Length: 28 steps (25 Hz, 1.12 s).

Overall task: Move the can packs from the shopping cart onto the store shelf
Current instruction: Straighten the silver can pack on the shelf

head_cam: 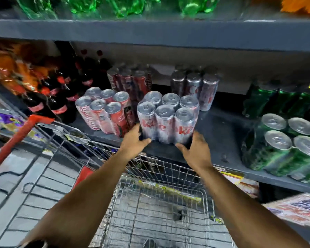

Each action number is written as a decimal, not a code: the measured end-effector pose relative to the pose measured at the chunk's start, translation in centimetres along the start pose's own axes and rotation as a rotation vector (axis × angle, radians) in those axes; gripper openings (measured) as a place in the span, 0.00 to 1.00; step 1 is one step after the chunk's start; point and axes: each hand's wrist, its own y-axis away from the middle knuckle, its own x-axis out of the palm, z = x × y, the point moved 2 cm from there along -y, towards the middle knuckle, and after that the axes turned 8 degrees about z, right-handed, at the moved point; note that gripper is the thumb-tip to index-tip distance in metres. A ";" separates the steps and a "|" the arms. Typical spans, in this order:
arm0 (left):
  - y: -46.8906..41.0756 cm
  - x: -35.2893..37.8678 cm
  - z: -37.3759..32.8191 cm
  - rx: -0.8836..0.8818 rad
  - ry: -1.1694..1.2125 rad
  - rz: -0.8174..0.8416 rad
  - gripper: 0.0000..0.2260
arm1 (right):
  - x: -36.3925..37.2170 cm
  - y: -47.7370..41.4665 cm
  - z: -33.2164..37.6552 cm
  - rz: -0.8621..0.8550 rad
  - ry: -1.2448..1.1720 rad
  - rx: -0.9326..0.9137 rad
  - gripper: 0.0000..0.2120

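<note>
Now both hands, left hand (134, 140) and right hand (195, 149), clamp the shrink-wrapped silver 6-can pack (168, 119) low at its corners, steadying it on the dark grey shelf (222, 133) edge above the wire shopping cart (159, 203).

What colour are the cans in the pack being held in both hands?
Silver with red lettering, seen from the head camera: the silver can pack between left hand and right hand.

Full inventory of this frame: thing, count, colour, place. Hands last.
silver can pack: 1, silver, shelf front edge, held
rear silver pack: 1, silver, behind it
red can packs: 2 seen, red, left of it
green can packs: at least 2, green, shelf right
dark bottles: several, red labels, shelf left
green bottles: several, upper shelf
store shelf: dark grey
shopping cart: 1, wire, red handle, below
left hand: pack's left base
right hand: pack's right base
</note>
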 end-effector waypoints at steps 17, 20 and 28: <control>1.3 3.0 -2.5 0.161 0.036 0.040 0.34 | -2.9 4.1 -3.5 -0.115 0.068 0.045 0.23; 1.4 3.1 -2.5 0.159 0.080 0.034 0.35 | -3.0 4.0 -3.5 -0.095 0.063 0.072 0.24; 1.8 3.3 -2.1 0.206 0.110 -0.015 0.36 | -3.4 3.8 -3.5 -0.032 0.100 0.121 0.26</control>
